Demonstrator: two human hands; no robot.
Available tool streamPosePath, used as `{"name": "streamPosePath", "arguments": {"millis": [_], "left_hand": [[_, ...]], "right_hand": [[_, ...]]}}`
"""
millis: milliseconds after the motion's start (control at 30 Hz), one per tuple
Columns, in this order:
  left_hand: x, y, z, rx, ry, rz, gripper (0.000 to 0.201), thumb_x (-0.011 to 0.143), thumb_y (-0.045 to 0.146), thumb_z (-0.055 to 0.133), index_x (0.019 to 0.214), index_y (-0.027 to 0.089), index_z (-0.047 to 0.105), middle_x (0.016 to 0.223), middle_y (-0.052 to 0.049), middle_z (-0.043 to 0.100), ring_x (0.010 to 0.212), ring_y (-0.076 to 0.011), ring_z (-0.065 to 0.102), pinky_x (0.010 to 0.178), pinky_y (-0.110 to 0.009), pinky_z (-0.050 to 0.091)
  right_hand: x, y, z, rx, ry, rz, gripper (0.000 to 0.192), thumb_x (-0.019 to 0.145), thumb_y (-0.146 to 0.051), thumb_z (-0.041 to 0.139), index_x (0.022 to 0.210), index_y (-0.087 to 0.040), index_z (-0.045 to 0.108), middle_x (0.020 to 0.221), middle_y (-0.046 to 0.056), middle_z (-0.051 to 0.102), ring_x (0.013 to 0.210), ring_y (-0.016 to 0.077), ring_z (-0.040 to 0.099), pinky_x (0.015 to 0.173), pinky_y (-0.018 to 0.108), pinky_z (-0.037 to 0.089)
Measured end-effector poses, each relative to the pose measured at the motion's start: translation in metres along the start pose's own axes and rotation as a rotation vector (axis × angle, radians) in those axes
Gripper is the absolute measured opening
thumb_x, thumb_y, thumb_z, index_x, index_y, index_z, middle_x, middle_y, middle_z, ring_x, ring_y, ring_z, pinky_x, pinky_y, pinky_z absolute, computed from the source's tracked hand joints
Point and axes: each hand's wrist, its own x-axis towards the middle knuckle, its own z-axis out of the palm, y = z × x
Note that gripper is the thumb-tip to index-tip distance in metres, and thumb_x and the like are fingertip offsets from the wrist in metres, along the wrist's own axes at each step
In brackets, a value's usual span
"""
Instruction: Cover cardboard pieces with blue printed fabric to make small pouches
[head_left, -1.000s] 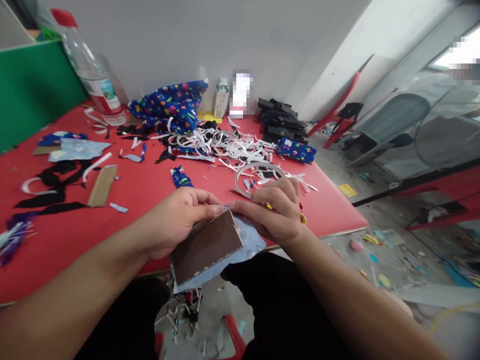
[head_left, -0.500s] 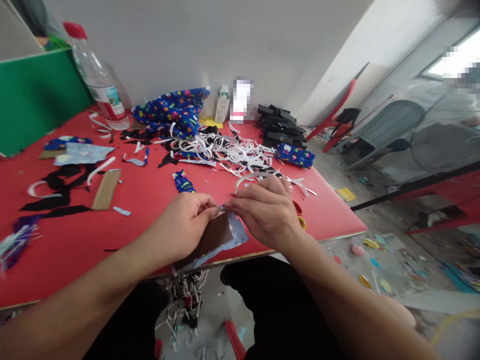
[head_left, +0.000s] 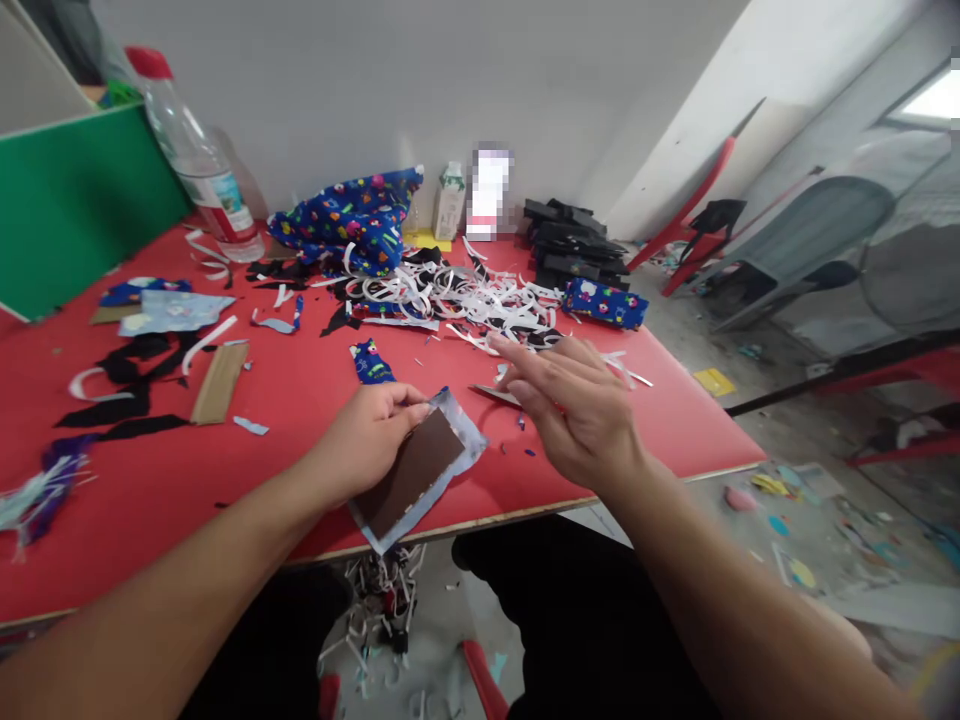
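Note:
My left hand (head_left: 375, 435) pinches the upper left edge of a brown rectangular panel (head_left: 412, 470). The panel lies on a slightly larger piece of light blue fabric (head_left: 470, 436), whose margin shows round its edges. One corner of the fabric overhangs the table's front edge. Off to the right, my right hand (head_left: 577, 410) is held with its fingers stretched out, apart from the panel. Under those fingers a scissors blade (head_left: 493, 395) shows on the table; its handles are hidden by the hand. A patterned dark blue fabric scrap (head_left: 370, 362) lies just beyond my left hand.
On the red table (head_left: 285, 470) lie a heap of white strips (head_left: 480, 290), a brown card strip (head_left: 219, 383) and black scraps (head_left: 154, 425). Along the back stand a bottle (head_left: 221, 205), bunched blue fabric (head_left: 352, 225), a small carton (head_left: 449, 203) and stacked black pieces (head_left: 574, 245).
My right hand has left the fabric's upper corner and moved right, its fingers opening out. My left hand keeps its hold; the fabric margin now lies more exposed round the panel.

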Motion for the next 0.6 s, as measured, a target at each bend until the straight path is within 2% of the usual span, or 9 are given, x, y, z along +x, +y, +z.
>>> {"name": "streamPosePath", "arguments": {"millis": [67,167,267,367,467,533,600], "left_hand": [[0.002,0.001,0.001,-0.110,-0.006,-0.030,0.021,0.088,0.038,0.070,0.095,0.019,0.071,0.080,-0.004,0.076,0.065,-0.0171,0.067,0.061,-0.027,0.047],[0.004,0.001,0.001,-0.225,-0.017,-0.071,0.023,0.087,0.037,0.074,0.100,0.019,0.068,0.076,-0.001,0.075,0.063,-0.0162,0.067,0.061,-0.027,0.047],[0.005,0.001,-0.001,-0.254,-0.027,-0.083,0.026,0.087,0.037,0.075,0.103,0.019,0.067,0.080,-0.001,0.076,0.063,-0.0153,0.068,0.062,-0.026,0.048],[0.004,0.001,-0.002,-0.264,-0.036,-0.102,0.029,0.086,0.039,0.077,0.105,0.019,0.067,0.084,-0.002,0.078,0.065,-0.0149,0.069,0.062,-0.025,0.049],[0.004,0.001,-0.003,-0.233,-0.035,-0.111,0.036,0.081,0.041,0.081,0.105,0.018,0.068,0.084,-0.003,0.079,0.064,-0.0156,0.069,0.061,-0.025,0.049],[0.004,0.000,-0.004,-0.223,-0.037,-0.104,0.038,0.079,0.043,0.082,0.104,0.017,0.069,0.084,-0.004,0.079,0.065,-0.0161,0.069,0.061,-0.025,0.049],[0.005,-0.001,-0.004,-0.233,-0.042,-0.096,0.040,0.078,0.045,0.082,0.103,0.018,0.069,0.085,-0.004,0.080,0.065,-0.0166,0.070,0.062,-0.026,0.050]], "right_hand": [[-0.001,0.000,0.003,0.121,-0.036,0.125,0.050,0.109,-0.023,0.049,0.158,-0.028,0.051,0.091,0.002,0.077,0.077,0.0197,0.064,0.075,0.038,0.051],[-0.003,-0.002,0.002,0.258,-0.095,0.274,0.065,0.110,-0.027,0.045,0.170,-0.033,0.021,0.107,0.004,0.076,0.086,0.0210,0.070,0.075,0.038,0.055],[-0.003,0.000,-0.001,0.313,-0.104,0.353,0.075,0.110,-0.027,0.043,0.171,-0.039,0.000,0.119,0.006,0.074,0.091,0.0227,0.072,0.070,0.037,0.055],[-0.004,0.003,-0.002,0.409,-0.070,0.389,0.080,0.111,-0.031,0.041,0.169,-0.039,-0.014,0.120,0.008,0.073,0.093,0.0237,0.073,0.070,0.038,0.054],[-0.006,0.005,-0.001,0.559,-0.034,0.413,0.077,0.112,-0.043,0.041,0.169,-0.041,-0.011,0.108,0.005,0.076,0.090,0.0244,0.072,0.077,0.042,0.055],[-0.007,0.006,0.001,0.633,-0.015,0.462,0.070,0.111,-0.049,0.041,0.170,-0.044,0.003,0.097,0.002,0.075,0.083,0.0238,0.070,0.080,0.043,0.055],[-0.006,0.008,0.003,0.677,0.009,0.529,0.065,0.109,-0.049,0.047,0.168,-0.046,0.018,0.085,-0.001,0.070,0.071,0.0216,0.065,0.073,0.040,0.053]]}}
